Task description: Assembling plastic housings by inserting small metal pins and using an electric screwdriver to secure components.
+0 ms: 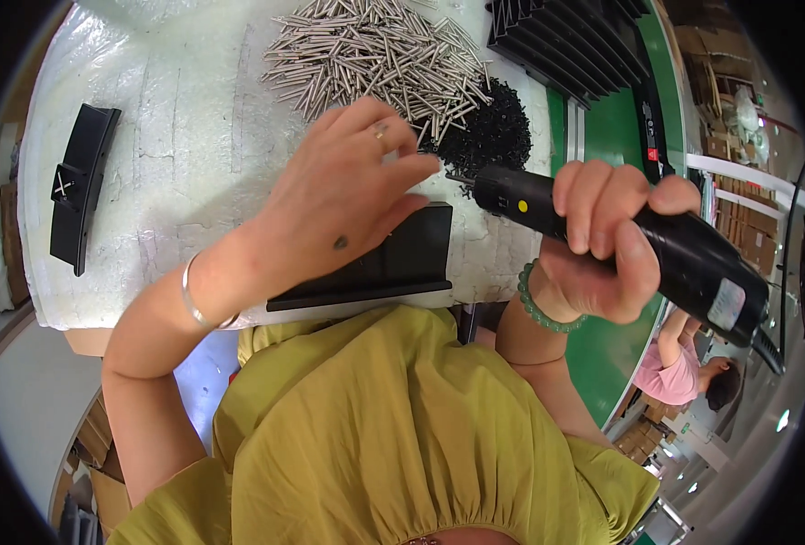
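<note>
My right hand (607,227) is wrapped round a black electric screwdriver (519,202), whose thin bit points left toward my other hand. Close to that bit, my left hand (348,177) has its fingers curled and thumb drawn in; anything between the fingertips is too small or hidden to make out. Partly covered by the left hand and wrist, a black plastic panel (412,259) lies at the table's near edge. Just beyond the fingertips is a heap of small black pieces, perhaps screws (498,132). A large pile of silver metal rods (375,59) adjoins it.
Another black panel (83,191) rests at the left of the table, which has a plastic-wrapped white top (184,109). Several black ribbed panels (566,45) stand at the far right, beside a green surface (607,136). Farther right, a person in pink (670,368) sits nearby.
</note>
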